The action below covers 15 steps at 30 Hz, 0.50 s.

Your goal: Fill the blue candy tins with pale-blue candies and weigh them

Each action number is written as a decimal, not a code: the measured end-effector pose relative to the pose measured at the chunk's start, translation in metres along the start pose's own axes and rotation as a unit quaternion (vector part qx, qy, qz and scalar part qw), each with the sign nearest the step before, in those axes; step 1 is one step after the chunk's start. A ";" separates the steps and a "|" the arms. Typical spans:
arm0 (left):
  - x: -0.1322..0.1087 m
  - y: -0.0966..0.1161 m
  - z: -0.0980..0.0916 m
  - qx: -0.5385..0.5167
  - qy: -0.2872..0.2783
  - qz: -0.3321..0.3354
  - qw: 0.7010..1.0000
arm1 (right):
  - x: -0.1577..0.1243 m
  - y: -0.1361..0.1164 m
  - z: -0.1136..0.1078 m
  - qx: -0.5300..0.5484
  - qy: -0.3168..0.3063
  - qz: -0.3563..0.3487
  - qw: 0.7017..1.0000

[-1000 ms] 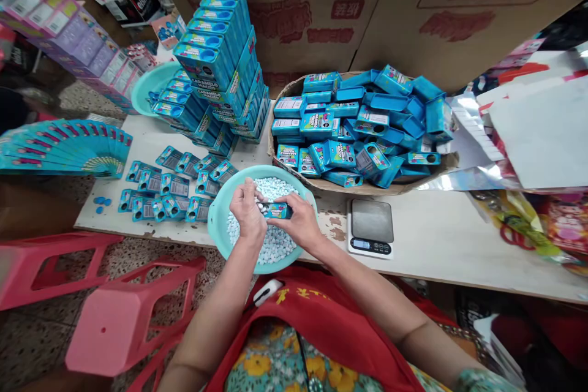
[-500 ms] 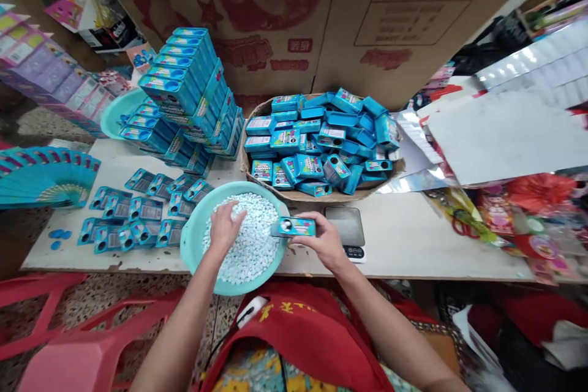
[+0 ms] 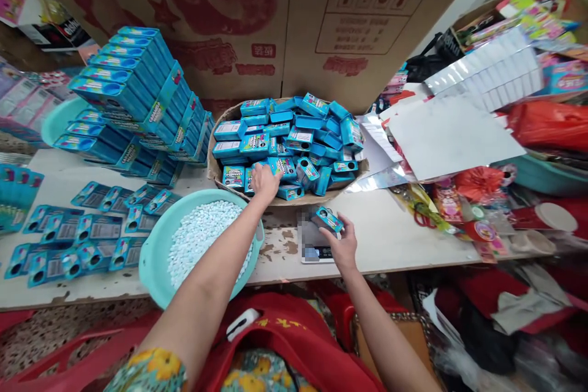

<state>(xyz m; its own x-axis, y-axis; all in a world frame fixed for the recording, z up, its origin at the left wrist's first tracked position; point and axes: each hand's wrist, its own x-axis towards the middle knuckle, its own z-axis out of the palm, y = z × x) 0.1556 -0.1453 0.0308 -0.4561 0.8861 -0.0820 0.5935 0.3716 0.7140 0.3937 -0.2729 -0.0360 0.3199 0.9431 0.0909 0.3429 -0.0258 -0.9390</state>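
My right hand (image 3: pixel 342 240) grips a small blue candy box (image 3: pixel 329 219), with thumb and fingers at its sides, at the digital scale (image 3: pixel 316 254); whether the box touches the scale I cannot tell. My left hand (image 3: pixel 265 182) reaches into the cardboard tray (image 3: pixel 212 162) heaped with blue candy boxes (image 3: pixel 301 138). Its fingers are apart and touch boxes at the near edge. Beneath my left forearm stands a turquoise basin (image 3: pixel 149 254) of small pale candies (image 3: pixel 199 229).
Filled-looking blue boxes (image 3: pixel 98 226) lie in rows left of the basin. Behind them rises a tall stack of blue boxes (image 3: pixel 142 86). A large carton (image 3: pixel 294 24) stands at the back. White sheets (image 3: pixel 452 135) and plastic packets (image 3: pixel 448 199) lie to the right.
My left hand has left the candies in the basin and moved to the boxes in the tray. My right hand has carried its candy box from the basin to the scale. The view has shifted right.
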 end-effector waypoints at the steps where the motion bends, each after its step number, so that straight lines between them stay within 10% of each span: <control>1: 0.001 -0.001 0.001 -0.058 0.005 -0.010 0.998 | -0.004 -0.005 -0.005 -0.026 0.019 -0.027 0.999; 6: -0.018 -0.026 -0.042 -0.285 -0.010 -0.047 0.957 | -0.028 -0.049 -0.020 -0.094 0.082 -0.174 0.977; 11: -0.068 -0.061 -0.104 -0.643 -0.130 -0.193 0.730 | -0.046 -0.099 0.021 -0.023 -0.076 -0.209 0.975; 15: -0.115 -0.082 -0.116 -0.669 -0.080 -0.222 0.705 | -0.056 -0.126 0.070 0.075 -0.202 -0.172 0.961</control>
<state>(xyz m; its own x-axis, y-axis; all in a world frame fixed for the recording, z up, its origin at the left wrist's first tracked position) 0.0827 -0.3094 0.0623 -0.2551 0.8247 -0.5048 -0.7897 0.1235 0.6009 0.2703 -0.2992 0.0543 -0.1682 0.9400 0.2970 0.2261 0.3300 -0.9165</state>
